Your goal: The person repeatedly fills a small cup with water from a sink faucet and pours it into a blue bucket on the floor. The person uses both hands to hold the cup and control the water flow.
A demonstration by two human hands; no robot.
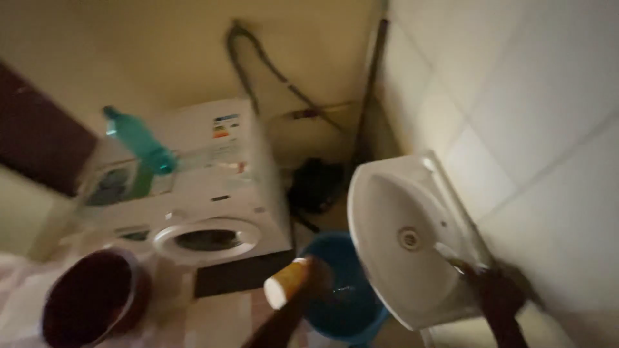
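Observation:
My left hand point(314, 281) is closed around a small yellow bottle with a white cap point(285, 287), held over the floor beside a blue bucket point(348, 303). At the wall edge of a white wash basin point(387, 219), my right hand point(493, 291) rests on the tap point(450, 253); the blur hides how its fingers sit. The basin's drain point(409, 238) is bare. The picture is dim and smeared.
A white front-loading washing machine point(213, 206) stands at the left with a green bottle point(138, 138) on top. A dark red bucket point(90, 299) sits on the floor at lower left. Hoses point(271, 67) and a dark bundle point(316, 183) fill the corner. White tiles point(529, 116) cover the right wall.

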